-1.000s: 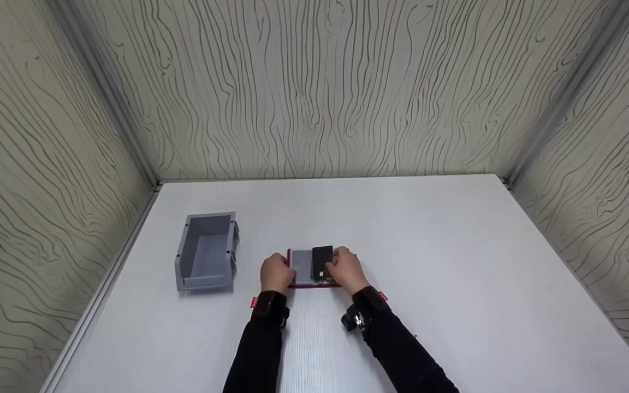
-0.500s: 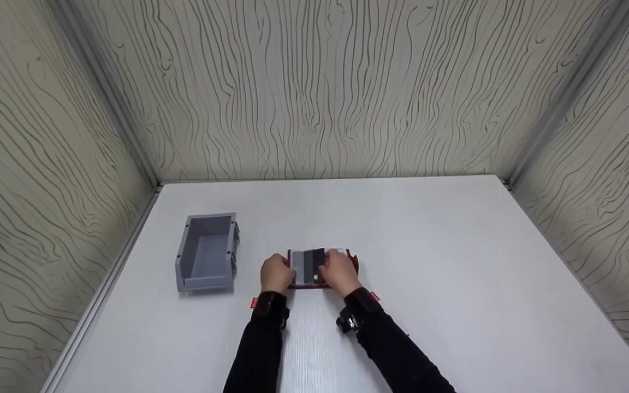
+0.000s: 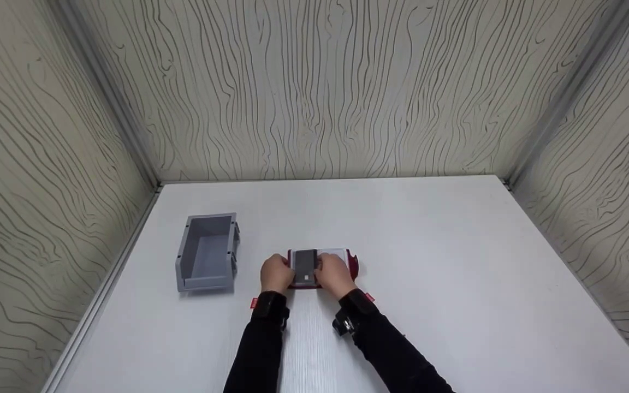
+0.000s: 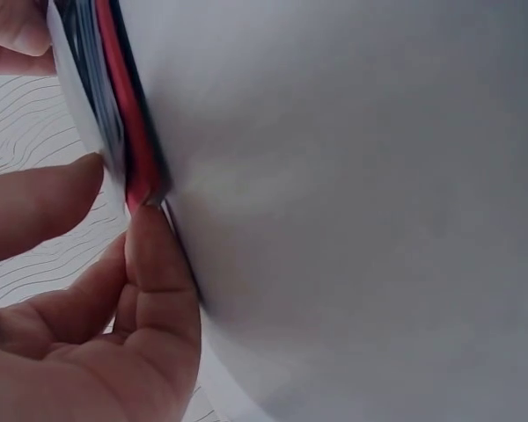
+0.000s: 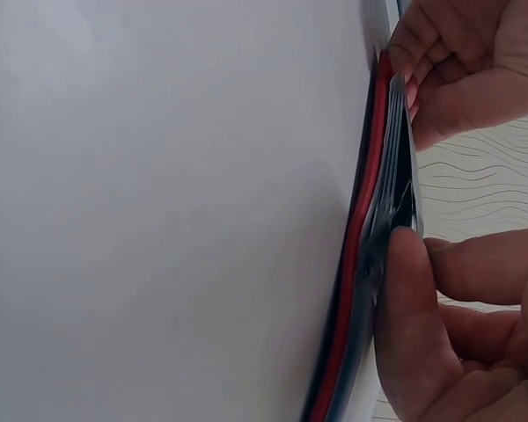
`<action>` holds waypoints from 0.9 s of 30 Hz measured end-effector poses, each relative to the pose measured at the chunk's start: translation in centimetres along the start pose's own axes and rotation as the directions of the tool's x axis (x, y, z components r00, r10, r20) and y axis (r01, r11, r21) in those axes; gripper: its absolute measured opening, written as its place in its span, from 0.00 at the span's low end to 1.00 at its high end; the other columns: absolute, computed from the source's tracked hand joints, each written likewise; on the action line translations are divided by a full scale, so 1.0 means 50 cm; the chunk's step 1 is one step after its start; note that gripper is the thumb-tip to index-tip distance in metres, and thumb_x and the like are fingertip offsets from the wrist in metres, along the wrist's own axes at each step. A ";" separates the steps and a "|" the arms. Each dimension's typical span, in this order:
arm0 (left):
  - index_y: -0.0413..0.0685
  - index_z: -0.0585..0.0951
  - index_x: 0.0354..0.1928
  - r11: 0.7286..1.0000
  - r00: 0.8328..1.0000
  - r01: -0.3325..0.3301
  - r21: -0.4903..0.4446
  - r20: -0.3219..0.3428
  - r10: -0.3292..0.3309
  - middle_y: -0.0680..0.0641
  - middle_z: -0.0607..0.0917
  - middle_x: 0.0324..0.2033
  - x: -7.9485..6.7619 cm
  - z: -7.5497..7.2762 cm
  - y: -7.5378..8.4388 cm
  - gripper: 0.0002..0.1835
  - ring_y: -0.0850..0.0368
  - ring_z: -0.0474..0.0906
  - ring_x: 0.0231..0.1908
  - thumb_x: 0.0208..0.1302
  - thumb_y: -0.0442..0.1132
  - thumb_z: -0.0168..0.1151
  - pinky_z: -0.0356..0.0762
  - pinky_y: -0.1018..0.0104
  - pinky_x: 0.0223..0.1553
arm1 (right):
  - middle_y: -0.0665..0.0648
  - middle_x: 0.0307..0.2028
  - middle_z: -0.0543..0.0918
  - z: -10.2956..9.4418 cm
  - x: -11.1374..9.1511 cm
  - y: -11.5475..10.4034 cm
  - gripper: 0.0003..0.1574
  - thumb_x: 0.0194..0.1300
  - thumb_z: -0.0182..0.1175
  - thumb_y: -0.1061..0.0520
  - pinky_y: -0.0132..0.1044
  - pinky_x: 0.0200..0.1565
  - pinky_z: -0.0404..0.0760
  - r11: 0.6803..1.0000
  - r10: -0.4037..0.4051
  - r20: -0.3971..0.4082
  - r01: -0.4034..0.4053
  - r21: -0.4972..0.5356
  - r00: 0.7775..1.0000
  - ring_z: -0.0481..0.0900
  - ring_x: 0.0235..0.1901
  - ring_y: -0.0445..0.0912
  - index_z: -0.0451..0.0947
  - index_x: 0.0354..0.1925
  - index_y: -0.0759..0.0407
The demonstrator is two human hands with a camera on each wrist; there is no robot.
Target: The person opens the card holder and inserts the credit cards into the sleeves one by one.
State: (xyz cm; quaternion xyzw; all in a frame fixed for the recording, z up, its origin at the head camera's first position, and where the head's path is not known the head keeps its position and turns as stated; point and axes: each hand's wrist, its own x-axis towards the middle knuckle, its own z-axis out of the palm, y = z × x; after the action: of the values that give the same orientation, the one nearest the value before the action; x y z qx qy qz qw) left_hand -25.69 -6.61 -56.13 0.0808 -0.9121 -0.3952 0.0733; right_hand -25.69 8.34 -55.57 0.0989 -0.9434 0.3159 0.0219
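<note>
A red card holder (image 3: 353, 266) lies open on the table in the head view, with clear plastic sleeves inside. A dark grey card (image 3: 304, 266) with a small pale chip sits over its left half and looks hazy, as if behind the clear plastic. My left hand (image 3: 276, 273) pinches the holder's left edge. At the card's right edge, my right hand (image 3: 335, 274) grips with thumb and fingers. Seen edge-on in the left wrist view, the holder's red cover (image 4: 128, 105) lies under the sleeves. In the right wrist view, the stacked sleeves (image 5: 392, 158) bow up off the cover.
A grey plastic bin (image 3: 205, 283) stands to the left on the white table (image 3: 445, 245). Wood-grain patterned walls (image 3: 314, 93) enclose the table at the back and both sides.
My right hand has slid left with the card, which now lies over the holder's left half. More of the holder's right side shows. My left hand has stayed put.
</note>
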 end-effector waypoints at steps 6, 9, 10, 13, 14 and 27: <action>0.34 0.81 0.29 1.000 1.000 -0.015 0.005 -0.014 0.015 0.41 0.83 0.25 0.001 0.002 -0.003 0.05 0.44 0.79 0.31 0.46 0.26 0.65 0.77 0.53 0.38 | 0.61 0.31 0.82 0.003 0.001 0.001 0.11 0.58 0.64 0.66 0.47 0.41 0.79 1.000 -0.020 0.005 0.020 0.006 1.000 0.80 0.35 0.53 0.79 0.40 0.72; 0.35 0.81 0.29 1.000 1.000 -0.006 0.003 -0.008 0.006 0.41 0.83 0.26 0.003 0.001 -0.004 0.05 0.44 0.79 0.31 0.46 0.26 0.65 0.77 0.53 0.38 | 0.62 0.32 0.82 0.001 0.002 0.002 0.11 0.59 0.63 0.66 0.48 0.42 0.79 1.000 -0.027 0.014 0.027 0.013 1.000 0.80 0.35 0.53 0.80 0.41 0.72; 0.35 0.81 0.29 1.000 1.000 -0.002 0.005 -0.005 0.002 0.42 0.83 0.26 0.003 0.001 -0.004 0.05 0.44 0.79 0.31 0.46 0.26 0.65 0.77 0.53 0.38 | 0.63 0.33 0.83 0.000 0.002 0.004 0.12 0.59 0.62 0.67 0.48 0.42 0.79 0.999 -0.034 0.012 0.034 0.010 0.999 0.80 0.36 0.54 0.80 0.42 0.73; 0.35 0.81 0.29 1.000 1.000 0.015 0.004 0.013 -0.015 0.42 0.82 0.26 0.003 0.000 -0.003 0.05 0.45 0.78 0.32 0.47 0.26 0.65 0.77 0.53 0.39 | 0.66 0.36 0.84 -0.005 0.001 0.007 0.15 0.58 0.62 0.67 0.49 0.45 0.79 0.999 -0.053 -0.002 0.053 0.002 0.999 0.81 0.39 0.57 0.80 0.44 0.74; 0.35 0.81 0.29 1.000 1.000 0.015 0.006 0.016 -0.015 0.42 0.82 0.26 0.003 -0.001 -0.003 0.05 0.45 0.78 0.32 0.47 0.26 0.65 0.77 0.53 0.39 | 0.66 0.36 0.84 -0.008 0.000 0.008 0.15 0.58 0.61 0.67 0.50 0.46 0.78 0.998 -0.060 -0.008 0.060 -0.002 0.998 0.82 0.40 0.58 0.80 0.45 0.74; 0.33 0.81 0.31 1.000 1.000 -0.003 -0.004 0.013 0.003 0.40 0.83 0.27 -0.001 -0.004 -0.001 0.07 0.43 0.79 0.34 0.48 0.26 0.65 0.77 0.52 0.41 | 0.57 0.30 0.80 -0.064 -0.002 0.032 0.11 0.60 0.64 0.68 0.47 0.41 0.78 0.996 -0.085 -0.180 0.087 0.002 0.980 0.78 0.33 0.52 0.81 0.43 0.70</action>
State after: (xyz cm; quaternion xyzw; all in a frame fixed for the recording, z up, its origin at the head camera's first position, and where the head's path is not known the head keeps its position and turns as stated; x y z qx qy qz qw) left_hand -25.61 -6.78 -56.03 0.0766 -0.9120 -0.3972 0.0682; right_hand -25.97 11.52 -53.98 0.1107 -0.9308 0.3270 0.1201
